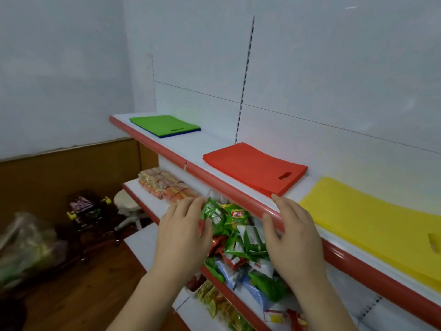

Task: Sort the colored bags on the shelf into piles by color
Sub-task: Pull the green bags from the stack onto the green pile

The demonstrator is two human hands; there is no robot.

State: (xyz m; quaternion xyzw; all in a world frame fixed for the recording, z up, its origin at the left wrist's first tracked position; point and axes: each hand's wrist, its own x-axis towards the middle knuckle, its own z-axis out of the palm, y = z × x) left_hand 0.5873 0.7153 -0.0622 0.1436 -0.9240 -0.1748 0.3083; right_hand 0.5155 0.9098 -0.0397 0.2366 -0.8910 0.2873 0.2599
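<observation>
Three flat piles of bags lie on the top shelf (298, 187). A green bag (162, 124) tops a pile at the far left, with a blue bag's edge (181, 134) showing beneath it. A red pile (253, 167) sits in the middle. A yellow pile (372, 225) lies at the right. My right hand (293, 235) hovers at the shelf's red front edge, just below the red pile's near corner, fingers straight and holding nothing. My left hand (183, 228) hangs empty in front of the lower shelf, fingers relaxed.
Lower shelves hold many snack packets: orange ones (164, 185) at the left, green and white ones (238, 237) under my hands. A white stool (126, 206), a small cart (86, 209) and a plastic sack (26, 249) stand on the wooden floor at the left.
</observation>
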